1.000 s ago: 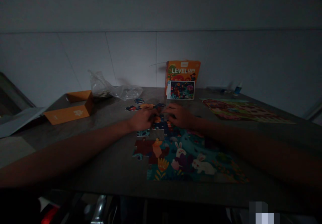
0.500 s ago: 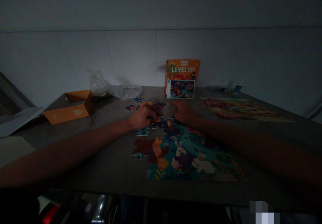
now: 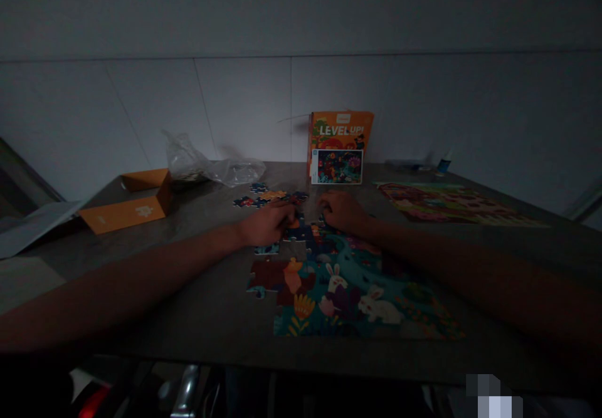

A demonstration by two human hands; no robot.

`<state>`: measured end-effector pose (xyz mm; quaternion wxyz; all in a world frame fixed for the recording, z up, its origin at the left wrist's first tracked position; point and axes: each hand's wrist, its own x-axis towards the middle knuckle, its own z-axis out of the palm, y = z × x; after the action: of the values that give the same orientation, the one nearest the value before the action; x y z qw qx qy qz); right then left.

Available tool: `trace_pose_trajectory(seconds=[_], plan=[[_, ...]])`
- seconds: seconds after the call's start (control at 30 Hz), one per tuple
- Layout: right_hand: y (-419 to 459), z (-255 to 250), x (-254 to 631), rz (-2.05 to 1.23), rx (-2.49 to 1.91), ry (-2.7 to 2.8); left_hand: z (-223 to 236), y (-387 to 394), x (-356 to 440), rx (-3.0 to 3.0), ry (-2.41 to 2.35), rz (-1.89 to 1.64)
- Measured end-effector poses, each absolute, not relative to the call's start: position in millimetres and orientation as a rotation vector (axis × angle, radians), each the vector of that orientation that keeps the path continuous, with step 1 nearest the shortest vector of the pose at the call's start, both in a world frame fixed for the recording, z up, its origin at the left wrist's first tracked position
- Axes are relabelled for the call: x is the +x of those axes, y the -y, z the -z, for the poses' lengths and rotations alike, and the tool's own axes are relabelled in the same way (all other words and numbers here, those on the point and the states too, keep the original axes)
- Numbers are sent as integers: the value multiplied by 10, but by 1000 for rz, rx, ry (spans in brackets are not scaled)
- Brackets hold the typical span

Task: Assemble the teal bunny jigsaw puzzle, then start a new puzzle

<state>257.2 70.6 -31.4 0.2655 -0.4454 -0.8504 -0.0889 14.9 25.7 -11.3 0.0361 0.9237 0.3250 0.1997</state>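
A partly joined jigsaw puzzle (image 3: 338, 305) with rabbits, a fox-like animal and flowers lies before me in dim light. At its far left edge is my left hand (image 3: 271, 222), its fingers bent down and closed on a puzzle piece (image 3: 293, 224) that they partly cover. My right hand (image 3: 345, 211) rests at the far edge of the puzzle with curled fingers; whatever is under its fingertips is hidden. Loose puzzle pieces (image 3: 268, 197) lie just beyond my left hand. A separate joined piece (image 3: 266, 249) sits under my left wrist.
An orange box (image 3: 341, 120) stands at the back, a picture card (image 3: 339, 167) leaning on it. To the left are an open orange box part (image 3: 125, 212) and a clear plastic bag (image 3: 239, 171). Another picture sheet (image 3: 451, 205) and a small bottle (image 3: 443, 165) are at right.
My left hand has drawn slightly nearer to me, showing more of the loose pieces behind it. The right hand has shifted only a little, its fingers more curled in.
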Motion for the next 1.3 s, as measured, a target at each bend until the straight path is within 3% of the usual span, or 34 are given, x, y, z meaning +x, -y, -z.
trace_pose_trajectory(seconds=[0.4,1.3], plan=[[-563,188,2518,211,-1383,2370,87,-239,157,2892,-1081,-604],[-610,216,2537,211,-1349,2391,70,-230,158,2908,-1065,-563]])
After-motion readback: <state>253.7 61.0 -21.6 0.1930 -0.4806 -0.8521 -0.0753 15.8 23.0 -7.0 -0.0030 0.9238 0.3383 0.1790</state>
